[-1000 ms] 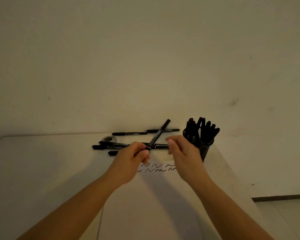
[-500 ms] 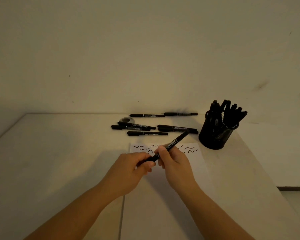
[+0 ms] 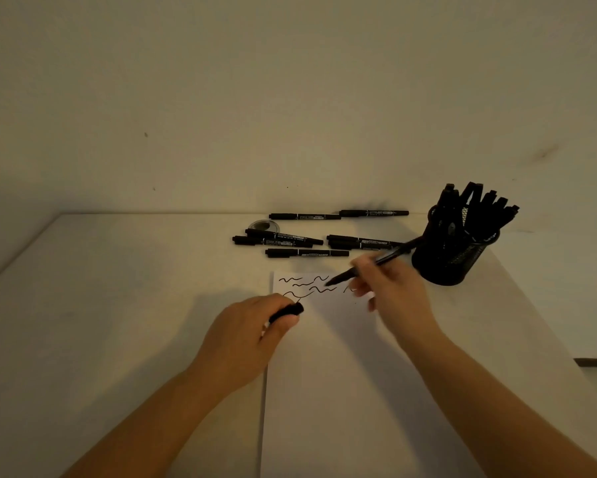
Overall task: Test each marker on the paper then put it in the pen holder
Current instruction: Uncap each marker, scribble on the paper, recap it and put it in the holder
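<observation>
a pale table (image 3: 117,305) stands against a bare wall. on it lies the paper (image 3: 341,374) with black squiggles; the holder (image 3: 452,257) stands at its far right. right hand (image 3: 397,298) pinches the marker (image 3: 376,262), tip at the paper. left hand (image 3: 248,336) grips the cap (image 3: 286,312).

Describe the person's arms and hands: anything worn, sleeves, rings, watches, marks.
Both forearms are bare as far as the frame shows, with no sleeves in view. The left hand and right hand show no gloves, rings, watch or bracelet. The dim light and blur on the right hand hide finer marks.
</observation>
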The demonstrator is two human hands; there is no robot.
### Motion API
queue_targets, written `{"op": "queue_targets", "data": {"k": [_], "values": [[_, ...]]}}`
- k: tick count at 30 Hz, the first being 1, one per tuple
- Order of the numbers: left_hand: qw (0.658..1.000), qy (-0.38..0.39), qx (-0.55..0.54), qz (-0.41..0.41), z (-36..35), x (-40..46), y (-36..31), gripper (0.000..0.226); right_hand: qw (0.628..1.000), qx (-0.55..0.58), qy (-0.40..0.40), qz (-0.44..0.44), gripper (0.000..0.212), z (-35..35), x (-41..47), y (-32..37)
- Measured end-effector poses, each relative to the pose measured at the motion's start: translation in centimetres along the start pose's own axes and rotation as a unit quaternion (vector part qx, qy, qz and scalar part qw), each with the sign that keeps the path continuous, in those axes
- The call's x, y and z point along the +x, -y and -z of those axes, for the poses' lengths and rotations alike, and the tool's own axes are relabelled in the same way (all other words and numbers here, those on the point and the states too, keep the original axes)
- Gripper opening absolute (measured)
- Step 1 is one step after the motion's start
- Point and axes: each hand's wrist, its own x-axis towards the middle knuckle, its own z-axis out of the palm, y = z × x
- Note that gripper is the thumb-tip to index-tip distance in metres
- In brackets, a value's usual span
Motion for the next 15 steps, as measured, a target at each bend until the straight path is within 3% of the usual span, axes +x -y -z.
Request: {"op": "queue_targets", "data": {"k": [2, 5, 8, 15], "values": [[0.999, 0.046, 0.006, -0.01, -0.9, 0.1, 0.1, 0.027, 0.998, -0.011, 0.061, 0.001, 0.01, -1.4, -0.5, -1.1], [0.997, 0.071, -0.014, -0.01, -1.6, -0.5, 0.7, 0.014, 0.999, -0.038, 0.029, 0.02, 0.009, -1.7, -0.6, -2.8], [0.997, 0.068, -0.045, 0.001, -1.4, -0.6, 1.3, 0.021, 0.998, -0.033, 0.009, 0.046, 0.013, -1.4, -0.4, -3.6], [0.995, 0.08, -0.064, 0.013, -1.3, -0.5, 1.4, 0.016, 0.988, -0.089, 0.092, 0.089, 0.012, -2.0, -0.6, -3.7]]}}
